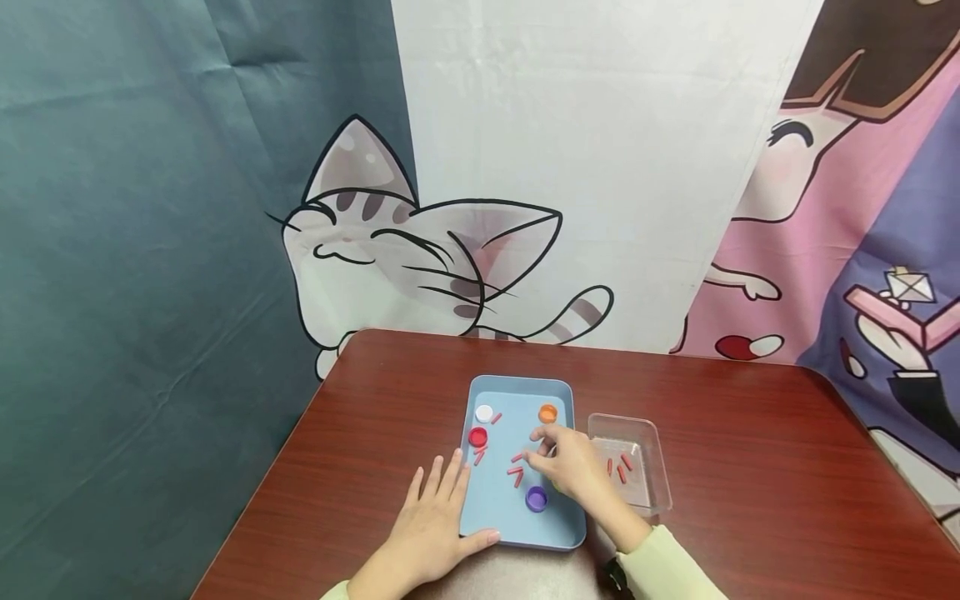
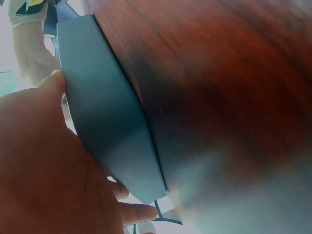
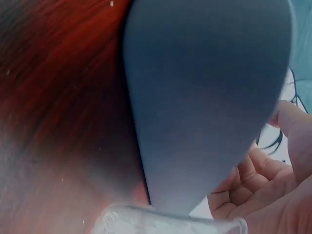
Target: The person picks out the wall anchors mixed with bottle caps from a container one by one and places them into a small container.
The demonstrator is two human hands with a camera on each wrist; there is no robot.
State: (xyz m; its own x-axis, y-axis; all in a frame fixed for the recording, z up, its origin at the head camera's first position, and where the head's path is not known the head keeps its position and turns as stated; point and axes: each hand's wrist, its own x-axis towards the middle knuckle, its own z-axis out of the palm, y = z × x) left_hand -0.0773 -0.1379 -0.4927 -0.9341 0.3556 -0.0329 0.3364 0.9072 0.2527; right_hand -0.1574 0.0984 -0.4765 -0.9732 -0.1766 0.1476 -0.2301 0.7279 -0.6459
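A fabric backdrop [image 1: 585,108] in teal, white, pink and purple panels, with a cartoon cat [image 1: 382,292] printed on it, hangs behind a reddish-brown wood-grain table [image 1: 750,467]. On the table lies a blue rectangular tray [image 1: 491,517], its long sides running away from the person. Just beside its right side stands a clear plastic box [image 1: 663,483].

The left hand [image 1: 431,533] rests along the tray's left edge and near corner, fingers straight and spread. The right hand [image 1: 573,467] hovers over the tray's right side, thumb and forefinger bent and apart, with nothing visible between them.

Inside the tray are four small round caps: white [image 1: 484,413] and red [image 1: 477,437] at the left, orange [image 1: 548,413] at the far right, purple [image 1: 536,499] at the near right. Short red sticks [image 1: 514,472] are smallest: one beside the white cap, two by the red one, three mid-tray near the right thumb, and three inside the clear box.
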